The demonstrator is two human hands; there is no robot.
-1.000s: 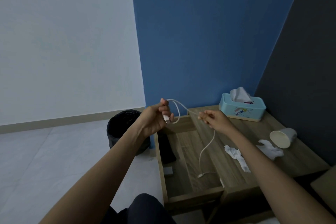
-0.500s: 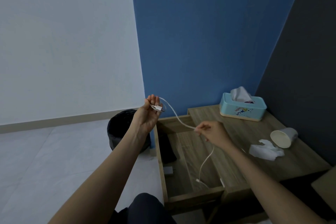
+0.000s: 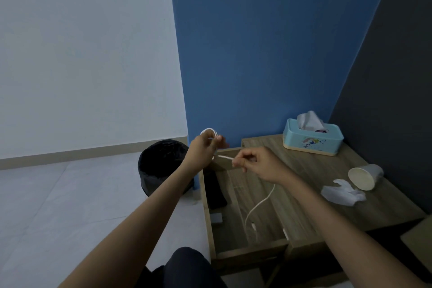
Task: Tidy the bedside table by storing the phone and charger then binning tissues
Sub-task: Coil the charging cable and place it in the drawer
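Note:
A white charger cable runs from my left hand, where a small loop of it sits over the fingers, across to my right hand, then hangs down into the open wooden drawer. Both hands hover over the drawer's back edge and pinch the cable. The dark phone lies along the drawer's left side, with a small grey charger block just in front of it. A crumpled white tissue rests on the bedside table at the right.
A black bin stands on the floor left of the table. At the table's back is a blue tissue box. A white paper cup lies on its side beside the tissue. My knee is in front of the drawer.
My left hand has wound the cable into a loop around its fingers. My right hand rose toward it, feeding cable, and the hanging end has shortened and lifted in the drawer.

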